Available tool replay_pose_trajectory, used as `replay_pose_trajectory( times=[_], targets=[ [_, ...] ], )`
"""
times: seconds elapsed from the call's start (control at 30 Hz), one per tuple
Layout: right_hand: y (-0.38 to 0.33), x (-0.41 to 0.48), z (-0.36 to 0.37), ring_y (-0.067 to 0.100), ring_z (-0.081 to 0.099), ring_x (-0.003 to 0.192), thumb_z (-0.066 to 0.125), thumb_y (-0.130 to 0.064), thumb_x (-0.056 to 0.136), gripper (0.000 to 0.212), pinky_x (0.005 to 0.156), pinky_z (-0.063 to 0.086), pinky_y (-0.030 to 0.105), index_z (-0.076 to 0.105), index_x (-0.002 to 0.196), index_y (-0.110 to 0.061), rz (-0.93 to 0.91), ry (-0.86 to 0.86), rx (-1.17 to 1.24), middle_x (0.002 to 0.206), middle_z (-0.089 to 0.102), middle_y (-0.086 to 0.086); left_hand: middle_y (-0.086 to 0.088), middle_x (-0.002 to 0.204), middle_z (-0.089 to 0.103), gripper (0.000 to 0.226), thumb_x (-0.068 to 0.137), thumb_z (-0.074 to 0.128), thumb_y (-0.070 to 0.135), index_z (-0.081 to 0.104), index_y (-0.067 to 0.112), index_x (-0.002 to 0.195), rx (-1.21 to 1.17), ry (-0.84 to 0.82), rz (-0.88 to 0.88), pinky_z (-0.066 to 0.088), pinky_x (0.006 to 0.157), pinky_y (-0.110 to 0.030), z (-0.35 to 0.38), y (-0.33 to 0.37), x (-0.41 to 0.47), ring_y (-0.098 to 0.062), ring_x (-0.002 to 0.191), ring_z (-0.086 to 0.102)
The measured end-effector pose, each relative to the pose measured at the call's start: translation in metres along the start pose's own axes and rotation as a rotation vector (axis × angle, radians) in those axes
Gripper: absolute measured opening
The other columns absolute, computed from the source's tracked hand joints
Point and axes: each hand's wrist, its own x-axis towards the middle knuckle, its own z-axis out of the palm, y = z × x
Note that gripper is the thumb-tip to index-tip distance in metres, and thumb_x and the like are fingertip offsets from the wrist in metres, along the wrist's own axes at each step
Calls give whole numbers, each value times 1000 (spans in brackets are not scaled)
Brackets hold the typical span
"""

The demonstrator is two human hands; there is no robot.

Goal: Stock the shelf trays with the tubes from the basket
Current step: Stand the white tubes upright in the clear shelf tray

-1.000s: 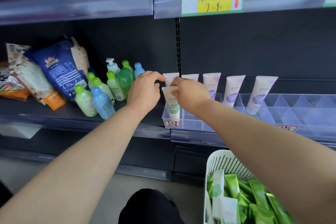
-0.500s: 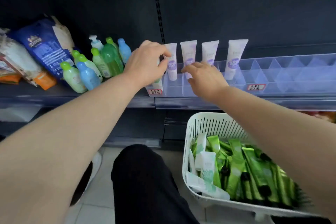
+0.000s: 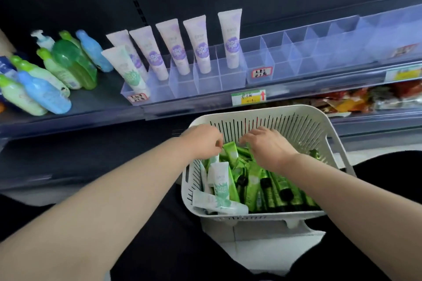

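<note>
The left hand (image 3: 203, 141) is inside the basket (image 3: 319, 134), its fingers (image 3: 217, 143) curled just above the green tubes (image 3: 253, 180). To the right, the right hand (image 3: 270, 147) curls its fingers (image 3: 249, 139) onto the same tubes. Whether either pinches one, I cannot tell.

Under my left hand (image 3: 203, 141) and right hand (image 3: 267, 146), the basket (image 3: 296, 121) is white, its walls striped with dark slits. Below my right hand lie the green tubes (image 3: 253, 187), bright green with black spots. Below my left hand, the white tubes (image 3: 219, 178) carry mint-green print. Above my hands, the shelf tubes (image 3: 230, 39) are pale with a round purple emblem. Up-left of them, the odd tube (image 3: 129, 70) bears a green emblem. The trays (image 3: 285, 59) are clear and bluish. Far up-left of my left hand, the bottles (image 3: 45, 96) are light green, deep green and blue.
</note>
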Motion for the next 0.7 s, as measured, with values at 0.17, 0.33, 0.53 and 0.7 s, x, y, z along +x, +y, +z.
replay_pose_trajectory(
  times=[0.17, 0.33, 0.53, 0.7],
  targets=[
    [-6, 7, 35, 20, 42, 124, 53, -9, 89, 45, 99, 39, 40, 51, 129, -28, -9, -91, 2, 133, 54, -3, -9, 103, 60, 25, 90, 52, 19, 70, 23, 107, 216, -155, -15, 44, 71, -32, 37, 1, -2, -31, 95, 59],
    [-30, 23, 60, 24, 38, 127, 54, -21, 94, 46, 101, 35, 43, 41, 138, -21, -49, -202, -54, 134, 50, 2, -9, 106, 54, 25, 89, 51, 18, 66, 22, 108, 233, -91, -95, 44, 74, -34, 41, -9, -2, -32, 98, 57],
    [-46, 34, 74, 22, 44, 117, 58, -34, 91, 35, 97, 40, 39, 53, 123, -20, -2, -228, 91, 122, 55, 1, -8, 106, 57, 25, 89, 50, 14, 65, 22, 108, 305, -83, -74, 40, 70, -32, 37, -15, -10, -30, 99, 57],
    [-35, 17, 67, 16, 58, 82, 62, -29, 89, 10, 70, 48, 30, 56, 85, -22, 101, -185, 509, 84, 61, -6, -1, 90, 62, 17, 94, 51, 24, 67, 18, 96, 427, -267, 105, 46, 81, -36, 41, -1, -15, -26, 89, 59]
  ],
)
